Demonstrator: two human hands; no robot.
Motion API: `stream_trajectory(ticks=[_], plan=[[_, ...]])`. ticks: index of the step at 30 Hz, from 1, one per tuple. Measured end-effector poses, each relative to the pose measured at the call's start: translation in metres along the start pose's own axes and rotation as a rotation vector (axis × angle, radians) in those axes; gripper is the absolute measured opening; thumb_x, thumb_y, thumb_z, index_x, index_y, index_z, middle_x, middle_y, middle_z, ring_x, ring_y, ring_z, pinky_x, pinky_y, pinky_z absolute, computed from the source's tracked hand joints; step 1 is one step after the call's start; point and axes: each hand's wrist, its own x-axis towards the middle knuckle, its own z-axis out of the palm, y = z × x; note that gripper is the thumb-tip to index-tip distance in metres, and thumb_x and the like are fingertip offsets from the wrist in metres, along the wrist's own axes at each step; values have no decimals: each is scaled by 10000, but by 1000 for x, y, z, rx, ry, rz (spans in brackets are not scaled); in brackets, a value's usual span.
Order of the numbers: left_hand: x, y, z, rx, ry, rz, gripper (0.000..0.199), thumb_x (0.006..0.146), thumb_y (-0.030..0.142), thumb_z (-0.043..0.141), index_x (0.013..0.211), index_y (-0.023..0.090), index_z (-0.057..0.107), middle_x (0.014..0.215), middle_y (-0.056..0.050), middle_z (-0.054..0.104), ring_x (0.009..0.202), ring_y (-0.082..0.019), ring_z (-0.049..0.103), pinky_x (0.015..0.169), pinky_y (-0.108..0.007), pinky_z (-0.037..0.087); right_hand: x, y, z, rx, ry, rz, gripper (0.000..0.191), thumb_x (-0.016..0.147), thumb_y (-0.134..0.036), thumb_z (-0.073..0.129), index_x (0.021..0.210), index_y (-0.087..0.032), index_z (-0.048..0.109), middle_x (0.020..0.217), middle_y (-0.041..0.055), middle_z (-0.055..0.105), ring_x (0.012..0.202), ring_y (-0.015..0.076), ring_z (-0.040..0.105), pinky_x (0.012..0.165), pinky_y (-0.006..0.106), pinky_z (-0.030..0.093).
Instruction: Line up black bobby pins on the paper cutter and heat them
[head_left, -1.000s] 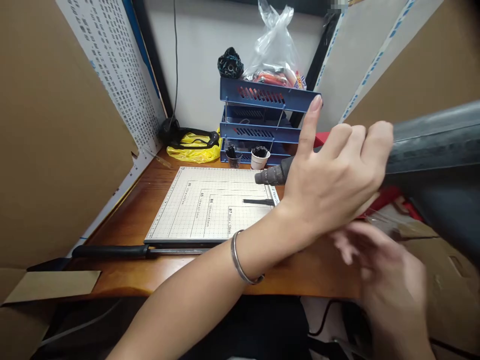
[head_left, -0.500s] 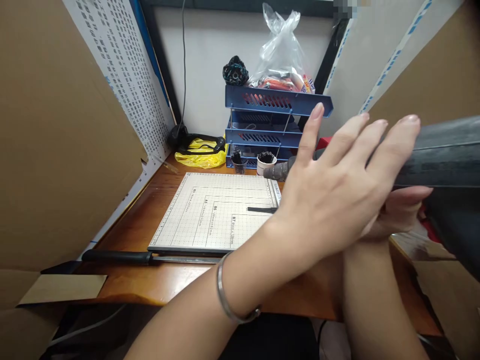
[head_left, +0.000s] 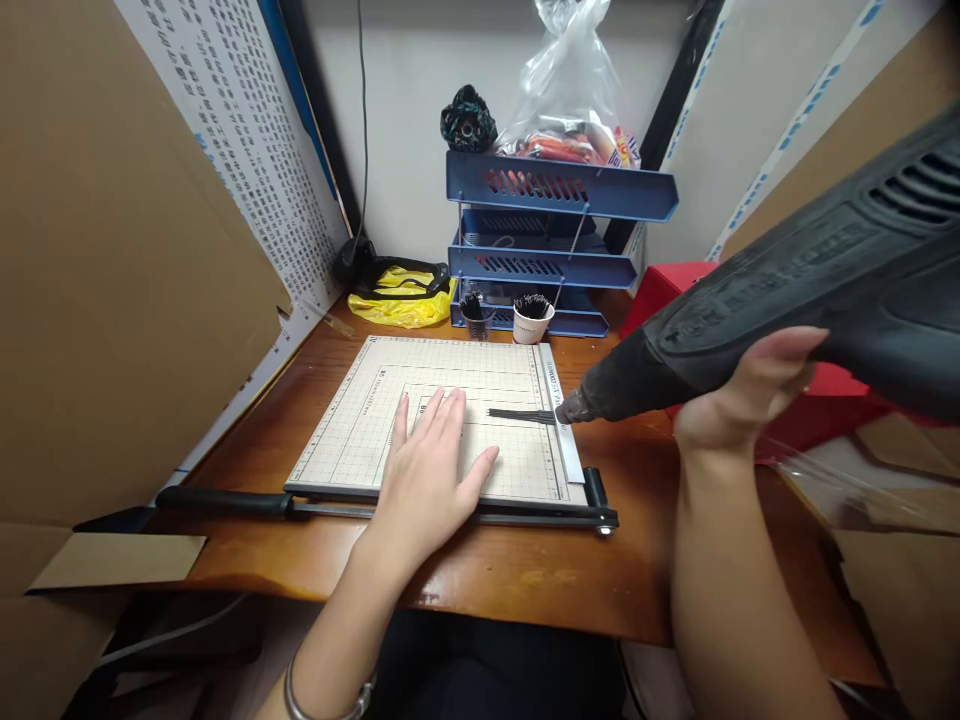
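Observation:
My right hand (head_left: 739, 395) is wrapped round a large dark heat gun (head_left: 765, 290), which tilts down to the left. Its nozzle tip is at the right ends of a small bundle of thin black strands (head_left: 521, 415); whether they touch, I cannot tell. The bundle lies flat on a paper cutter's cream gridded board (head_left: 345, 430), reaching its white right-hand strip. My left hand (head_left: 431, 465) rests spread on the board, left of the bundle, holding nothing. Along the front edge lies the cutter's blade arm with its black handle (head_left: 225, 502).
Behind the board stand a white cup (head_left: 532, 325) and a clear cup (head_left: 477, 325) of black strands. Blue stacked trays (head_left: 562, 190) carry a plastic bag (head_left: 562, 100). A red box (head_left: 810, 405) sits under the heat gun. Cardboard (head_left: 112, 250) walls the left side.
My left hand has left the heat gun area and come down to the board on the left. The heat gun now points down, its nozzle nearer the black bundle.

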Motion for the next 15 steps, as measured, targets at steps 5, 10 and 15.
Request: stream_trajectory(ticks=[5, 10, 15], plan=[[8, -2, 1, 10, -69, 52, 634, 1072, 507, 416, 1545, 86, 447, 1621, -170, 464, 1570, -305, 343, 1321, -606, 88, -12, 6, 1, -109, 104, -180, 508, 921, -585, 474, 1222, -221, 661, 1403, 78, 634, 1517, 326, 412, 1237, 481, 377], [14, -6, 5, 29, -106, 23, 682, 1074, 535, 381, 1551, 51, 436, 1629, -190, 443, 1569, -318, 341, 1322, -595, 92, -12, 9, 3, -60, 77, -240, 493, 963, -544, 492, 1254, -194, 683, 1356, 79, 670, 1489, 301, 454, 1239, 449, 364], [20, -9, 6, 46, -154, 29, 701, 1068, 557, 377, 1573, 73, 410, 1647, -175, 419, 1573, -313, 336, 1320, -609, 92, -9, 20, 1, -79, 34, -296, 458, 975, -597, 537, 1228, -256, 709, 1354, 42, 677, 1475, 293, 474, 1251, 459, 340]])
